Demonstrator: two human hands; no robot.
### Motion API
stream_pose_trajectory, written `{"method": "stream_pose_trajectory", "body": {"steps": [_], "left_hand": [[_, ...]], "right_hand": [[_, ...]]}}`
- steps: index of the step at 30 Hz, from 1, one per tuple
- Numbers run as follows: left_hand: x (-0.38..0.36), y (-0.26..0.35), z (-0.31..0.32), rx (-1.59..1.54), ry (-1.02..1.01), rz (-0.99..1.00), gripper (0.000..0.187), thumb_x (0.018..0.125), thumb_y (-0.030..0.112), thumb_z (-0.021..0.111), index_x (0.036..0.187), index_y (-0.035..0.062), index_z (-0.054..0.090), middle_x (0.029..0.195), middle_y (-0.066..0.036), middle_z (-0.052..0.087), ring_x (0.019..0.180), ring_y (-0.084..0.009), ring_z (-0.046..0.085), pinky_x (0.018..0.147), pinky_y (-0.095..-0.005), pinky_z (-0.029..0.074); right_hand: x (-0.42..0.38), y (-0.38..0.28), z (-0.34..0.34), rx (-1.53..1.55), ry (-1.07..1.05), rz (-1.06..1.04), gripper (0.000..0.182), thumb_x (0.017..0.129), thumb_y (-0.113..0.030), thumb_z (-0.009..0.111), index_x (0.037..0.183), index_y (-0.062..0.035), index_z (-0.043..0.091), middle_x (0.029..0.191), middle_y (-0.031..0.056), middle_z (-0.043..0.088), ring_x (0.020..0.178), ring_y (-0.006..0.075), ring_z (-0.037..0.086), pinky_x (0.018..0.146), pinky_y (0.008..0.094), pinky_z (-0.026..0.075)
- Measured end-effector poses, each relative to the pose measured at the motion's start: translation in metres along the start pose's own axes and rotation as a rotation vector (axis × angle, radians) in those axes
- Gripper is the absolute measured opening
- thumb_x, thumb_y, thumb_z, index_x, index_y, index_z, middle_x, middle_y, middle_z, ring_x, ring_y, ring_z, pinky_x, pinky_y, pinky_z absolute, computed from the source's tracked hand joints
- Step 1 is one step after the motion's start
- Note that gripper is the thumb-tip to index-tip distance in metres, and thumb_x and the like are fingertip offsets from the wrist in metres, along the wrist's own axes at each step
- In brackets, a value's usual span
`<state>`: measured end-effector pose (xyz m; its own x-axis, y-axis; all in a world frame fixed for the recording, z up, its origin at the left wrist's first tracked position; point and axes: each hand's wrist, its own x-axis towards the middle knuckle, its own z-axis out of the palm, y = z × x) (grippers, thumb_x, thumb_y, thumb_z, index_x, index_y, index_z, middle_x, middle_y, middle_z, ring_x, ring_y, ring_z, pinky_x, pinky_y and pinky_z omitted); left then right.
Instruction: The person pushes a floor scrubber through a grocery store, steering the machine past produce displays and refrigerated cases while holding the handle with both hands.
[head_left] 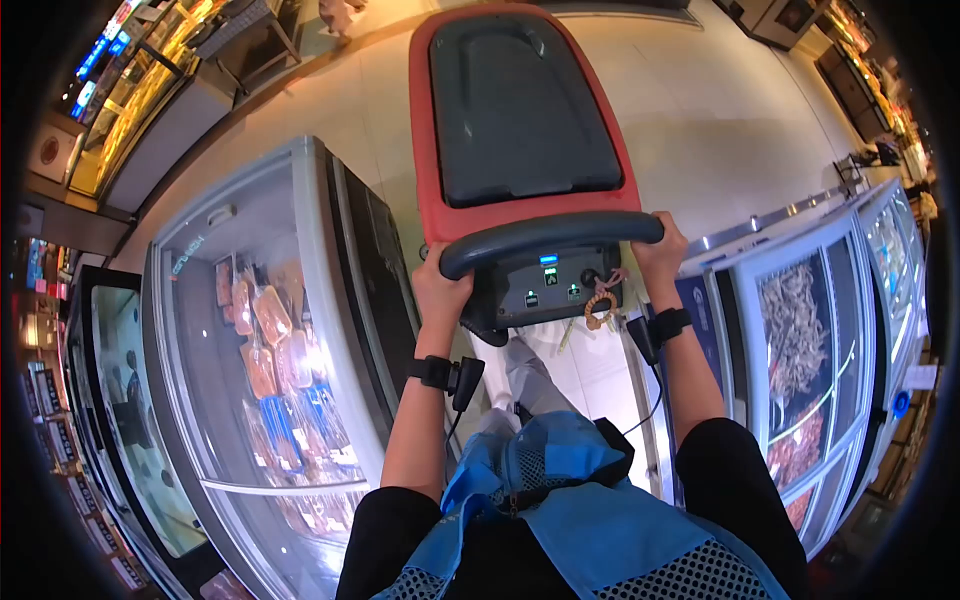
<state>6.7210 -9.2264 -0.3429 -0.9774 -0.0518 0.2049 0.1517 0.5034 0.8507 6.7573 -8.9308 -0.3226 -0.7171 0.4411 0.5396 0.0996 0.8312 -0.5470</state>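
A red and dark grey floor machine (525, 110) stands directly ahead, with a curved dark handlebar (550, 232) across its near side. My left hand (441, 285) is wrapped round the handlebar's left end, and my right hand (660, 248) grips its right end. Below the bar is a control panel (545, 284) with a small blue display and green-lit buttons. A key with a beige ring (600, 310) hangs at the panel's right side. Both wrists wear black straps with small black devices and cables.
On the left stands a glass-topped freezer (335, 300) with packaged food, close to the machine. Another freezer (745, 350) with seafood is at the right. Pale tiled floor (700, 110) extends ahead. Lit display counters (150, 100) line the far left; a person's legs show at the top.
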Motion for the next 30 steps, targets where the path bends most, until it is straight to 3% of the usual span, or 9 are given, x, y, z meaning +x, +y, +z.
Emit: {"method": "stream_pose_trajectory", "body": {"steps": [7,9,15,30], "left_hand": [[0.115,-0.015,0.031,0.019,0.015,0.015,0.024,0.062,0.005,0.065,0.084,0.0020,0.058,0.073,-0.017,0.062,0.073,-0.0303,0.064,0.065,-0.0322,0.048],[0.147,-0.020,0.040,0.014,0.025,0.039,0.024,0.061,0.005,0.066,0.084,0.0022,0.058,0.072,-0.017,0.062,0.072,-0.0305,0.063,0.065,-0.0323,0.048],[0.235,-0.039,0.066,0.028,0.042,0.047,0.023,0.061,0.010,0.068,0.082,0.0061,0.059,0.073,-0.016,0.062,0.072,-0.0316,0.063,0.064,-0.0335,0.049],[0.421,-0.053,0.147,0.008,0.056,-0.010,0.024,0.064,0.006,0.067,0.086,0.0037,0.058,0.072,-0.016,0.061,0.069,-0.0298,0.062,0.064,-0.0323,0.047]], "right_hand": [[0.089,0.003,0.076,0.035,-0.020,0.015,0.023,0.056,-0.014,0.070,0.074,-0.0076,0.058,0.066,0.0137,0.059,0.065,0.0328,0.059,0.058,0.0353,0.047],[0.113,0.000,0.094,0.048,-0.159,0.095,0.023,0.057,-0.013,0.069,0.076,-0.0077,0.058,0.067,0.0139,0.059,0.065,0.0327,0.060,0.059,0.0351,0.047],[0.183,0.009,0.150,0.068,-0.297,0.041,0.026,0.058,-0.015,0.071,0.078,-0.0072,0.058,0.069,0.0148,0.059,0.067,0.0320,0.060,0.059,0.0346,0.047],[0.343,0.038,0.290,0.071,-0.170,-0.042,0.021,0.059,-0.015,0.071,0.071,-0.0057,0.056,0.063,0.0135,0.057,0.061,0.0318,0.058,0.056,0.0340,0.047]]}}
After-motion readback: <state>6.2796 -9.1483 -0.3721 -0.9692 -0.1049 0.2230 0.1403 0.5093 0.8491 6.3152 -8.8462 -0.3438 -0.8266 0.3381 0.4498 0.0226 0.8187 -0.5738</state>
